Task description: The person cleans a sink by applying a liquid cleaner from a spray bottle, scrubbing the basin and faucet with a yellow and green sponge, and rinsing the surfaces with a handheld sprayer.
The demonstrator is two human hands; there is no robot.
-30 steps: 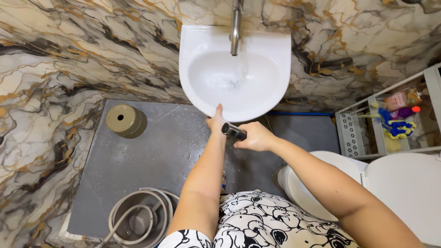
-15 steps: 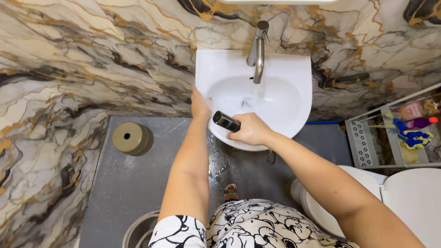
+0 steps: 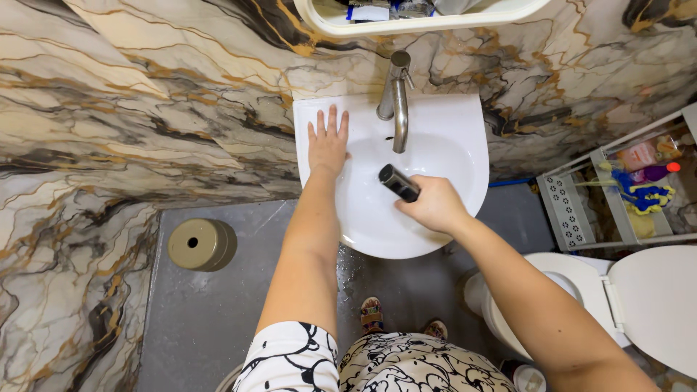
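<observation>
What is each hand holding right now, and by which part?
The right hand grips a dark sprayer by its lower end, nozzle over the sink. The left hand holds nothing; it lies flat on the sink's rim.

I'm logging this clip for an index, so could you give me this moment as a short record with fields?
setting: bathroom, marble-patterned walls, grey floor
left hand: flat, fingers spread, on the left rim of the white sink
right hand: gripping a dark sprayer over the basin
tap: metal, spout over the basin
floor: tan round container
right side: white toilet, white rack
</observation>
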